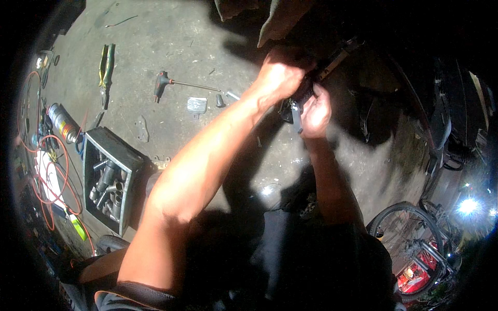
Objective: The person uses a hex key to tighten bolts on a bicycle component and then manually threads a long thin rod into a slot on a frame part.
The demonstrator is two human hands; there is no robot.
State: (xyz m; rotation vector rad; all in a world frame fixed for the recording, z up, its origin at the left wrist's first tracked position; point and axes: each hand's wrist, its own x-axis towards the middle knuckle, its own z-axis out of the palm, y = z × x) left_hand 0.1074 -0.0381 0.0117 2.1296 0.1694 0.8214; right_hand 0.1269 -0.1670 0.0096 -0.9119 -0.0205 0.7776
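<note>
My left hand (284, 73) reaches to the upper middle, its fingers closed around a dark part whose far side is in shadow. Just below and to the right, my right hand (317, 113) is closed on the same dark mechanical part (302, 96), thumb along its top. A flat silvery metal piece (296, 117) shows at the part's near end, beside my right palm. The part's exact kind is too dark to make out. Beyond the hands, a narrow brownish bar (334, 63) runs up into the dark; whether it joins the part is unclear.
On the concrete floor (155, 46) lie pliers (107, 72), a T-handle hex key (163, 83), a small square plate (196, 105) and a black bolt (220, 101). A metal tray of sockets (136, 158), a spray can (63, 123) and orange cable (66, 171) are left; a bicycle wheel (374, 228) and lamp (469, 206) right.
</note>
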